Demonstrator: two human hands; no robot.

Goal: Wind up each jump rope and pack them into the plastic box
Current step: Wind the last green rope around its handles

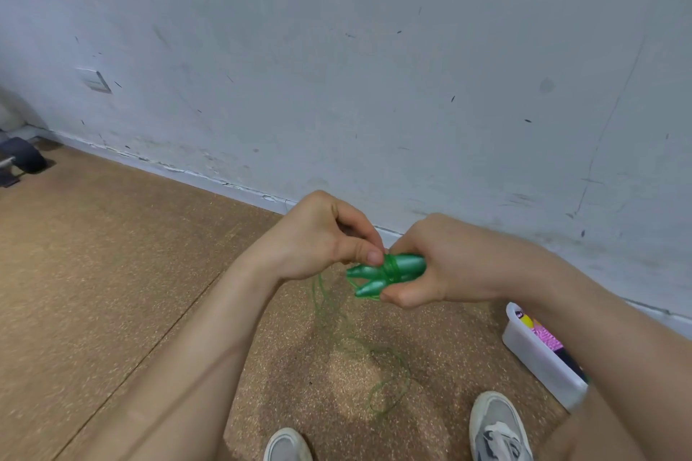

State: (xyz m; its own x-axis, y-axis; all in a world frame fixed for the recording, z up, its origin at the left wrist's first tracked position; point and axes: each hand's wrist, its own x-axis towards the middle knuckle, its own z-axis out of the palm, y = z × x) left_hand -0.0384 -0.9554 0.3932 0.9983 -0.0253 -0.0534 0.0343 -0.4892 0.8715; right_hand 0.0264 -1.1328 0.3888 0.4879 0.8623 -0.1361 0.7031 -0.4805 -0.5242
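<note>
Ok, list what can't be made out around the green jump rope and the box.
Head view only.
Butt ends of the green handles: buried in the right hand.
Unwound length of the green cord: thin and blurred.
Grip of the left hand on the cord: hidden by its thumb.
Contents of the plastic box: right forearm covers most; pink and yellow bits show.
Left edge: dark object, cut off.

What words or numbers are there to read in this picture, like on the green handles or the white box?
No text can be read anywhere.
Green plastic jump rope handles, gripped by the right hand: plain, no print.
Thin green cord, pinched by the left hand: no tag.
White plastic box: no label shows; a dark mark on the yellow thing inside is too blurred to read.
Grey shoes: pattern only, no letters.
</note>
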